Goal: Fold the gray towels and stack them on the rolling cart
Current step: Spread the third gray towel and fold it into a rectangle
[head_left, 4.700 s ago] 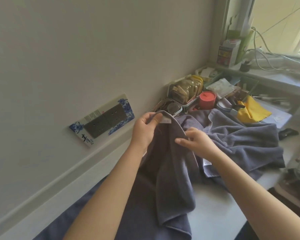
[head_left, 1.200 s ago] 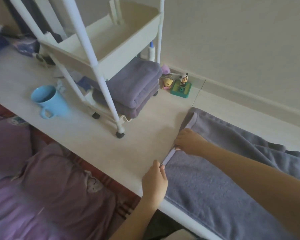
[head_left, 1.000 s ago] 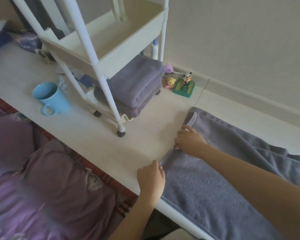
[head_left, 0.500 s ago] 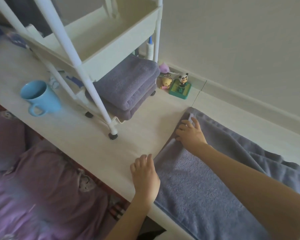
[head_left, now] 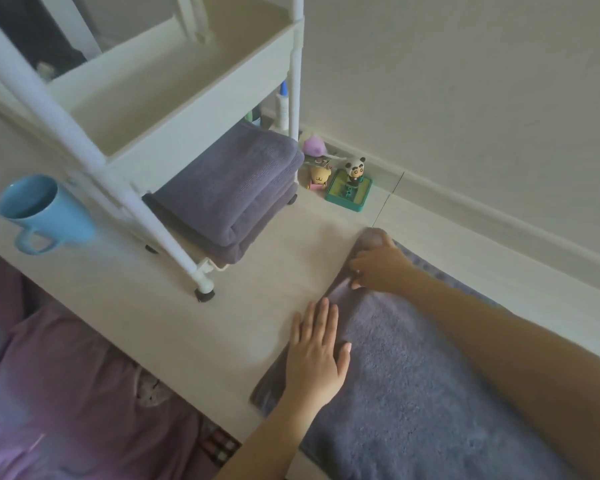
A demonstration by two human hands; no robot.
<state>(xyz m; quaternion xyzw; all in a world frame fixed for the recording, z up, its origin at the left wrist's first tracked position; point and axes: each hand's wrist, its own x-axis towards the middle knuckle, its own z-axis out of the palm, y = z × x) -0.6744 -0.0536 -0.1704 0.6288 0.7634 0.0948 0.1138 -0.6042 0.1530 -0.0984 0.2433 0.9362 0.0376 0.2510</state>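
Gray towel [head_left: 430, 393] lies spread on the white tabletop [head_left: 250, 271], short edge facing the rolling cart [head_left: 174, 98]. Left hand [head_left: 317, 355] is flat, fingers straight and together, pressing the near corner area, probably to pin the layers so the edge stays aligned. Right hand [head_left: 381, 265] sits at the far corner, fingers curled on the hem (whether it pinches cloth or just presses, I can't tell). Cart's lower shelf holds two folded gray towels [head_left: 229, 188], stacked; the upper tray [head_left: 201, 136] shows nothing inside. Blue mug [head_left: 42, 213] stands beside the cart, panda figurine [head_left: 352, 183] near the wall.
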